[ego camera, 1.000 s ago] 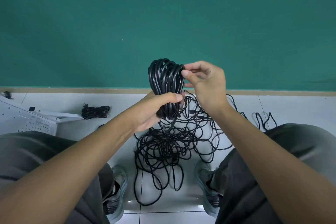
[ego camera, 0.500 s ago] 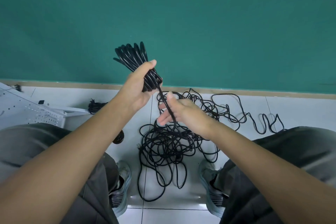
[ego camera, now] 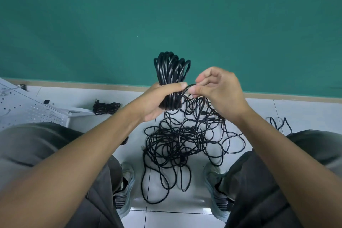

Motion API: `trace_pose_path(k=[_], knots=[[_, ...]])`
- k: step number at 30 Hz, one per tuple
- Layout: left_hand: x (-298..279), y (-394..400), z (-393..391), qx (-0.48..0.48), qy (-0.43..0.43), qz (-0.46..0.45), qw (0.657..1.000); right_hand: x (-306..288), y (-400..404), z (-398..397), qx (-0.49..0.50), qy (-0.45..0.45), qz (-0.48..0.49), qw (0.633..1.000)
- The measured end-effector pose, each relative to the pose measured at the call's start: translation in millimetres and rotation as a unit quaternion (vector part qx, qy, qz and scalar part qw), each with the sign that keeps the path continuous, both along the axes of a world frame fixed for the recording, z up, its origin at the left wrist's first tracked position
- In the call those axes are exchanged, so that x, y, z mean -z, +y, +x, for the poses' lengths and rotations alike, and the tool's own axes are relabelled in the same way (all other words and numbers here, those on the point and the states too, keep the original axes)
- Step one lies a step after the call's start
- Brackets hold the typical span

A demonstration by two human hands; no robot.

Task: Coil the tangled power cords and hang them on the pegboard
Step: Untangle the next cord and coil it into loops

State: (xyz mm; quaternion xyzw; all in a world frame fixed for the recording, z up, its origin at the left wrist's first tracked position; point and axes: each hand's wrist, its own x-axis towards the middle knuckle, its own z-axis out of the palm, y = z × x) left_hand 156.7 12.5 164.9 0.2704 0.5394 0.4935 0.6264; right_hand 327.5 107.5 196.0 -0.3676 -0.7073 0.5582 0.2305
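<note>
A: What is nearest to the camera?

B: The two forearms and the knees in grey trousers; between the knees, two shoes [ego camera: 125, 189] stand on the white tile floor [ego camera: 299, 111]; between the shoes lies the tangled pile of black cords [ego camera: 181, 140], loose loops spreading to the right.

A: And the hands?

B: They are above the pile; the left hand [ego camera: 157, 100] grips the coiled bundle [ego camera: 171, 77] around its lower part, fingers and thumb curled round it, and the loops stand upright above the fist; the right hand [ego camera: 218, 90] is just beside it and pinches one cord strand [ego camera: 200, 109] between thumb and fingers; this strand goes down into the pile.

A: What is farther?

B: On the left the white pegboard [ego camera: 24, 109] lies on the floor; near its edge rests a small coiled cord [ego camera: 106, 108]; behind everything is the green wall [ego camera: 166, 15].
</note>
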Motion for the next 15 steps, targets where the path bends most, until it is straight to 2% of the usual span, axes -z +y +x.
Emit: trace_pose_path(k=[2, 6, 10, 14, 15], knots=[[-1.7, -1.4, 3.6, 0.012, -0.045, -0.002, 0.999, -0.7, 1.2, 0.3, 0.024, 0.007, -0.015, 1.000], [-1.5, -2.5, 10.0, 0.066, -0.062, -0.008, 0.996, 1.3, 1.5, 0.2, 0.038, 0.010, -0.021, 0.999], [-2.8, -1.6, 8.5, 0.048, -0.083, 0.014, 0.995, 12.2, -2.4, 0.8, 0.034, -0.028, -0.002, 0.999], [-4.1, 1.4, 1.2, 0.022, -0.142, 0.034, 0.989, 29.4, -2.6, 1.2, -0.092, -0.068, -0.089, 0.989], [-4.7, 1.6, -0.5, 0.011, -0.142, 0.035, 0.989, 34.1, -2.7, 1.7, -0.126, -0.096, -0.086, 0.984]])
